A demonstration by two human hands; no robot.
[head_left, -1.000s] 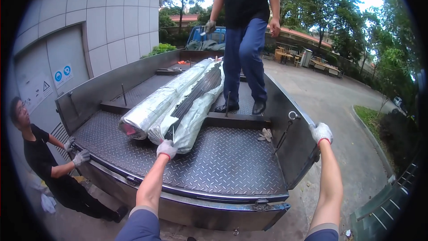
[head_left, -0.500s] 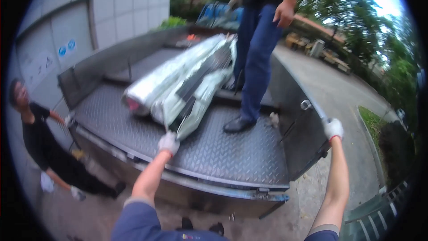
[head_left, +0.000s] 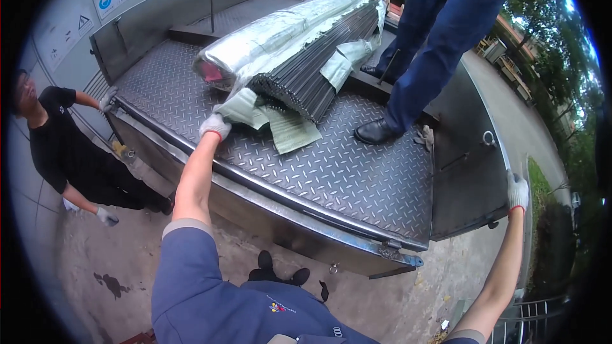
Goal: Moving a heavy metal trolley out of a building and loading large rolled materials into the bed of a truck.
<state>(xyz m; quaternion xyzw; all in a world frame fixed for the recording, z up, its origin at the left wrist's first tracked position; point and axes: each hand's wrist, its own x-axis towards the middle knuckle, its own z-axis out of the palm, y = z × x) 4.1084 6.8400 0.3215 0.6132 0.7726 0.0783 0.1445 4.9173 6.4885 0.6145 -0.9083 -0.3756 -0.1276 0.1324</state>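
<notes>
My left hand (head_left: 214, 125), in a white glove, rests on the checker-plate bed (head_left: 344, 165) of a small truck, fingers curled beside a torn green and white wrapping (head_left: 284, 127). That wrapping hangs off a long bundle of dark metal rods (head_left: 312, 73) lying lengthwise on the bed, partly covered in silver foil. My right hand (head_left: 517, 191), also gloved, grips the top edge of the folded-out right side panel (head_left: 468, 172). Whether my left hand holds the wrapping cannot be made out.
A person in blue trousers and black shoes (head_left: 424, 57) stands on the bed beside the bundle. Another person in black (head_left: 64, 153) crouches at the left, one gloved hand on the bed's corner. The tailgate edge (head_left: 280, 204) runs below my arms. Concrete ground lies beneath.
The view has closed in and tilted down on the truck bed. My left hand slid further onto the bed toward the bundle's wrapping. The standing person stepped nearer the tailgate.
</notes>
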